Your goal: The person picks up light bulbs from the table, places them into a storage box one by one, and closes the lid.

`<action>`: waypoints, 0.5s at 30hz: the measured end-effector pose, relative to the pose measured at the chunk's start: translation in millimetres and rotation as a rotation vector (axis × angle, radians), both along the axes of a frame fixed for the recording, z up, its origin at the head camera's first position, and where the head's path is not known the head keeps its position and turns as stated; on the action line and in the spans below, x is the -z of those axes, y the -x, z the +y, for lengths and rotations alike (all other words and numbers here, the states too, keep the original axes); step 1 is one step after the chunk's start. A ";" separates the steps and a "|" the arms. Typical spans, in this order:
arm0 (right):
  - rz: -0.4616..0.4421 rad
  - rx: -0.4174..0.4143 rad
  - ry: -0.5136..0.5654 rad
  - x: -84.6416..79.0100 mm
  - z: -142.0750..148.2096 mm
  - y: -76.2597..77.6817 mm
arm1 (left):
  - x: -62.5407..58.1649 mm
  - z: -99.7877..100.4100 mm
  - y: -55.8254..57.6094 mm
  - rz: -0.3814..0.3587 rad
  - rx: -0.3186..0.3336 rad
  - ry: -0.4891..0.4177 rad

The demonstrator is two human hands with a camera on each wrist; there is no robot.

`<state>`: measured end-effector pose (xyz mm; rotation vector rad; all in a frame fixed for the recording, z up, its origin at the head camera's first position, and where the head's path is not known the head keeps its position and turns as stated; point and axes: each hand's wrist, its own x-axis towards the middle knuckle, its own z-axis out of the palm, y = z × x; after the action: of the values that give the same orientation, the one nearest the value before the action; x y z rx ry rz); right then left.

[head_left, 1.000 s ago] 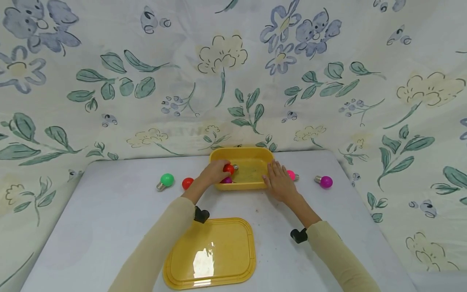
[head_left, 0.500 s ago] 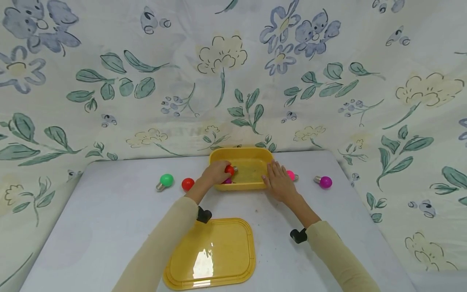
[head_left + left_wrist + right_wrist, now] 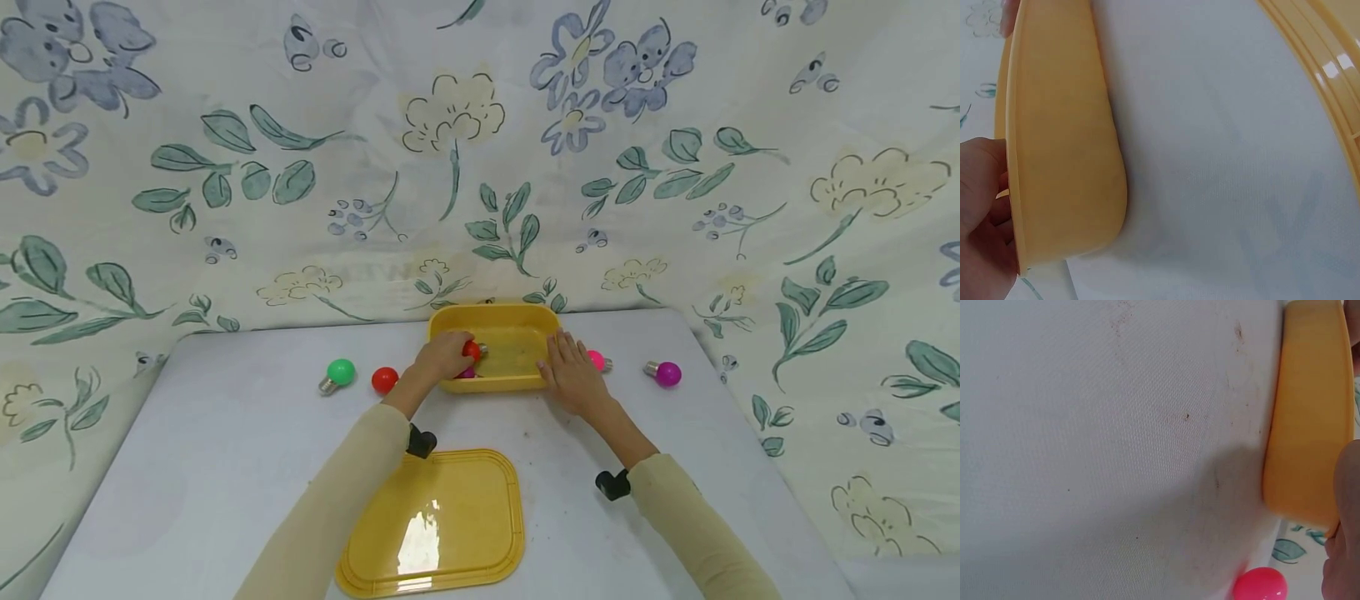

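Observation:
A yellow plastic box [image 3: 517, 383] stands near the table's far edge. Reaching into its left end, my left hand [image 3: 444, 354] grips a red light bulb [image 3: 472, 350] whose metal base points right. Beneath it, a purple bulb [image 3: 467, 372] lies partly hidden in the box. My right hand [image 3: 576, 375] lies over the box's right rim with its fingers straight. In the left wrist view, the box wall [image 3: 1063, 137] hides most of the left hand's fingers [image 3: 1002, 212]. The right wrist view shows the right hand [image 3: 1349, 506] against the box's end.
A yellow lid [image 3: 435, 525] lies flat on the table nearer the person. Left of the box are a green bulb [image 3: 341, 372] and another red bulb [image 3: 385, 381]. A pink bulb [image 3: 596, 360] sits beside the right hand, with a purple bulb [image 3: 667, 374] farther right.
The left hand and its forearm have shifted very slightly right, still holding the red bulb inside the box. The right hand stays at the rim.

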<state>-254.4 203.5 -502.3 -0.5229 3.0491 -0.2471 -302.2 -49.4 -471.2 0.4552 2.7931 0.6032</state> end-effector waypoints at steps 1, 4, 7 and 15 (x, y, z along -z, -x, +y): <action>-0.002 0.002 -0.003 -0.1 -0.2 0.1 | -0.2 0.0 0.1 -0.001 0.000 0.001; -0.003 0.003 -0.010 -0.1 -0.5 0.5 | -0.4 -0.2 0.2 -0.001 0.001 0.003; -0.006 0.002 -0.007 -0.9 -0.6 0.4 | -0.2 -0.7 0.2 -0.005 0.000 -0.006; -0.011 -0.004 -0.009 -2.1 -0.4 -0.1 | -0.4 -3.7 0.0 -0.016 -0.008 -0.053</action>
<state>-254.3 203.2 -500.2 -0.5247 3.0371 -0.2351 -302.2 -53.1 -470.8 0.4475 2.7705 0.6810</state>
